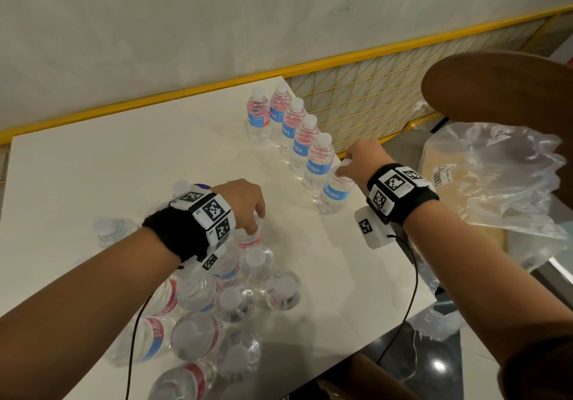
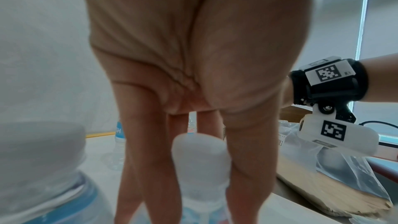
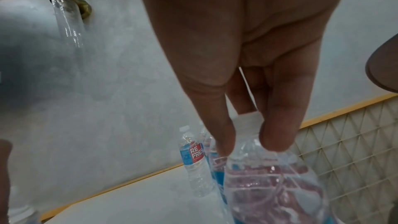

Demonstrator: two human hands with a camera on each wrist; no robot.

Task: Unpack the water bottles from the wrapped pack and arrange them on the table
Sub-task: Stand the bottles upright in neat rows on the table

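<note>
Several clear water bottles with blue and red labels stand in a row point(image 1: 297, 126) along the right edge of the white table point(image 1: 124, 164). My right hand point(image 1: 356, 164) pinches the neck of the nearest bottle in that row point(image 1: 333, 193), which stands upright on the table; the right wrist view shows thumb and fingers around its white cap point(image 3: 249, 122). A cluster of bottles point(image 1: 217, 300) stands at the near left. My left hand point(image 1: 248, 213) reaches down over one of them point(image 1: 251, 240), fingers closed around its cap point(image 2: 198, 156).
A crumpled clear plastic wrap point(image 1: 496, 182) lies over a tan cushion right of the table. A round brown chair back point(image 1: 502, 92) rises at the far right. A yellow-framed mesh panel point(image 1: 387, 89) runs behind the table. One bottle point(image 1: 108, 229) stands apart at the left.
</note>
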